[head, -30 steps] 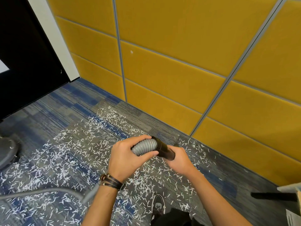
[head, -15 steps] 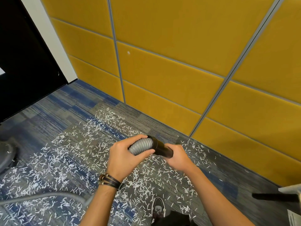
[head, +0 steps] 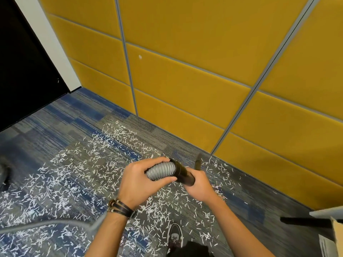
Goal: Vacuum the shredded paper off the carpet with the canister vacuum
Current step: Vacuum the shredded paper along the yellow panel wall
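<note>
Yellow wall panels back a blue-grey carpet littered with shredded paper. Over it, the left hand wraps the ribbed grey hose firmly, while the right hand grips the black cuff at its end. A leather bracelet circles the left wrist, and a shoe shows below.

yellow wall panels | dark door | cardboard box | shoe

Ribbed grey hose, black cuff; white shreds across carpet
</note>
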`<state>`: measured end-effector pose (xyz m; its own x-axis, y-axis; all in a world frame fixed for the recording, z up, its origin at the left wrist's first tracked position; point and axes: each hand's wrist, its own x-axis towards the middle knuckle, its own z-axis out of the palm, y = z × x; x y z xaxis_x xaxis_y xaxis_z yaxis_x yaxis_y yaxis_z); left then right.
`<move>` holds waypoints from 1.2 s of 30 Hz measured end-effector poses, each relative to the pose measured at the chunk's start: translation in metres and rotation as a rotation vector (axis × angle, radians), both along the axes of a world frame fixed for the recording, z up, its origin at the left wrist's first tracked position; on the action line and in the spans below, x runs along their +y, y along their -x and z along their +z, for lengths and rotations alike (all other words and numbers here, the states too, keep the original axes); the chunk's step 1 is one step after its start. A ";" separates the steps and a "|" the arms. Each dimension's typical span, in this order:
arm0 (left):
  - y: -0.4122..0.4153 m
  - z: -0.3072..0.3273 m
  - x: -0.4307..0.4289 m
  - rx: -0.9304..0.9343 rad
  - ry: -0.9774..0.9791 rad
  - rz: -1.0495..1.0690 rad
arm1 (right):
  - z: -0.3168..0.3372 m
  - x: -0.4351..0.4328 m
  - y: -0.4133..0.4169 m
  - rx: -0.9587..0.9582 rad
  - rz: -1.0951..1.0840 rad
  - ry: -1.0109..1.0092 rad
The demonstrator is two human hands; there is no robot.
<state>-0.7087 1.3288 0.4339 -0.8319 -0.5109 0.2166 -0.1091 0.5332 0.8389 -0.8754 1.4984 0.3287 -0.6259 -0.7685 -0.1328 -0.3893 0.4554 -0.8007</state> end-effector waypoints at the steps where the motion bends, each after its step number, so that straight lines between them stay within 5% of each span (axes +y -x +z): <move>1: -0.001 0.004 -0.002 0.011 0.015 -0.017 | 0.001 0.002 -0.006 -0.017 -0.022 0.013; 30: 0.018 0.016 0.022 0.123 0.029 -0.060 | 0.011 0.039 0.016 0.025 -0.037 -0.003; 36: 0.034 0.003 0.021 0.030 0.029 -0.025 | 0.009 0.030 0.041 0.054 -0.033 -0.028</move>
